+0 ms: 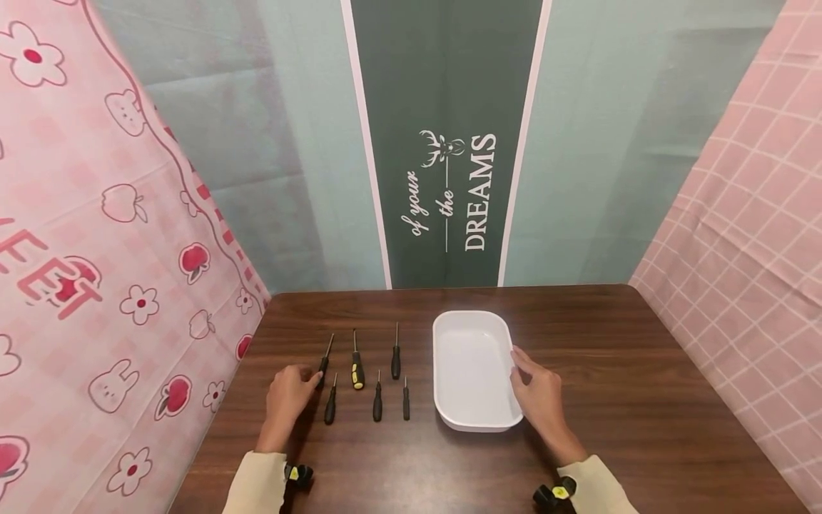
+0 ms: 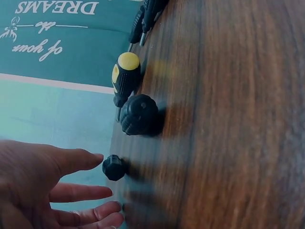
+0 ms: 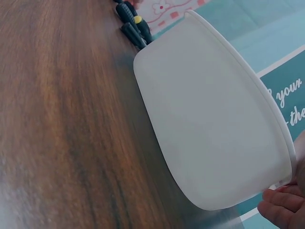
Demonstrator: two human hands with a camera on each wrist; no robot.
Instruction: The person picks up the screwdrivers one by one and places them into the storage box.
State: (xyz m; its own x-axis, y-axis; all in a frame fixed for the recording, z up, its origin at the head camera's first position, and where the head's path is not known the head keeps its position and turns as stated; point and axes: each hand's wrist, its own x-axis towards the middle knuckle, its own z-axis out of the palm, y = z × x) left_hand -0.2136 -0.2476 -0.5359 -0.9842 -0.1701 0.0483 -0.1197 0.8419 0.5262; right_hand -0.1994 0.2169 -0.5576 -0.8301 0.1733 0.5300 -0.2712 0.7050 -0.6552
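My left hand is at the leftmost black screwdriver on the table. In the left wrist view its thumb reaches the handle's end and the other fingers stretch out beside it, fairly straight. Whether they touch the handle is hard to tell. My right hand holds the right rim of a white rectangular tray, which has nothing in it. In the right wrist view the tray's outer wall hides part of that hand; curled fingertips show at its end.
Several more screwdrivers lie between the left hand and the tray: a black-and-yellow one, a long black one and shorter black ones. They rest on a brown wooden table. Printed cloths hang behind and at both sides.
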